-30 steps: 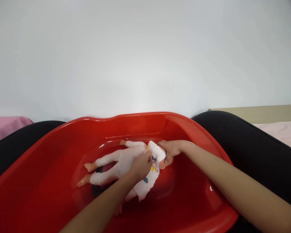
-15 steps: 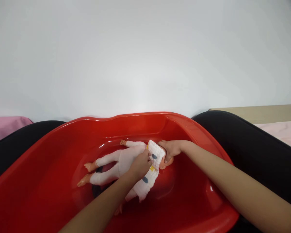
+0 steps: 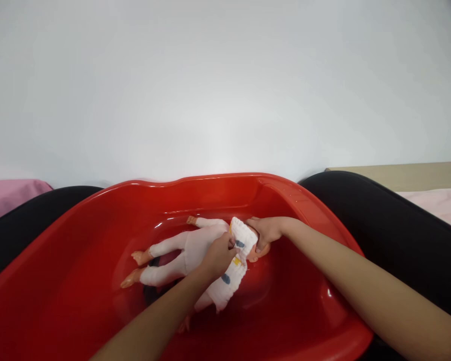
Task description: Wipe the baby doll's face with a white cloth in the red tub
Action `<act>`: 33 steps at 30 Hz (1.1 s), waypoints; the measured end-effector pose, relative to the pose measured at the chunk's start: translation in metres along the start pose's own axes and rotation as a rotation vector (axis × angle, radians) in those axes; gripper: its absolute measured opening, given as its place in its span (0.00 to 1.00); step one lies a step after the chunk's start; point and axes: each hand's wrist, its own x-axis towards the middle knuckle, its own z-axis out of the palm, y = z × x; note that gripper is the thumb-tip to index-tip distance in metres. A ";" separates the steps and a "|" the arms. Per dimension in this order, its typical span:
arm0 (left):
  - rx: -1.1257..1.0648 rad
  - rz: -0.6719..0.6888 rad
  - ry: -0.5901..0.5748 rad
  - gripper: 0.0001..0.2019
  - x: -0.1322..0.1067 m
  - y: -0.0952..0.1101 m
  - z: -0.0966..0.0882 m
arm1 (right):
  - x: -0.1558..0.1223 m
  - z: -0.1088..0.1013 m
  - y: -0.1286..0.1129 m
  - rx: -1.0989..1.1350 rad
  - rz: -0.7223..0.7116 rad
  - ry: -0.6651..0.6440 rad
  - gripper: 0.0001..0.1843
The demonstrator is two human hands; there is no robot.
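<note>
A baby doll in a white bodysuit lies on its back inside a red plastic tub, feet pointing left. My left hand presses a folded white cloth with blue and yellow marks against the doll's chest and face. My right hand cups the doll's head from the right side. The head is mostly hidden by the cloth and my fingers.
The tub rests across my legs in black trousers. A pink fabric lies at the far left, a pale pink surface at the far right. A white wall fills the upper half.
Almost nothing has moved. My left hand has shifted the cloth very slightly over the doll's face; my right hand stays on the head.
</note>
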 end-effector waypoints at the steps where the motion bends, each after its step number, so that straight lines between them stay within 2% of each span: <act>1: -0.027 -0.006 0.007 0.10 0.000 0.000 0.000 | -0.001 0.000 -0.001 0.003 0.010 0.002 0.64; 9: -0.086 0.020 -0.004 0.06 0.002 -0.002 0.005 | 0.001 -0.001 0.000 -0.026 -0.010 -0.003 0.68; 19: -0.170 0.025 -0.076 0.05 -0.001 0.001 0.011 | 0.002 0.000 0.000 -0.036 -0.013 -0.004 0.66; 22: -0.170 0.081 -0.117 0.06 -0.002 0.001 0.012 | 0.002 0.000 0.000 -0.052 -0.014 -0.003 0.65; 27: -0.089 0.237 -0.205 0.12 -0.010 0.010 0.009 | 0.003 0.001 0.000 -0.089 -0.019 -0.007 0.62; 30: -0.061 0.232 -0.259 0.19 -0.014 0.014 0.010 | 0.002 0.001 0.000 -0.083 -0.010 -0.007 0.56; 33: -0.112 0.216 -0.284 0.30 -0.015 0.014 0.012 | 0.000 0.000 -0.002 -0.082 -0.010 -0.018 0.54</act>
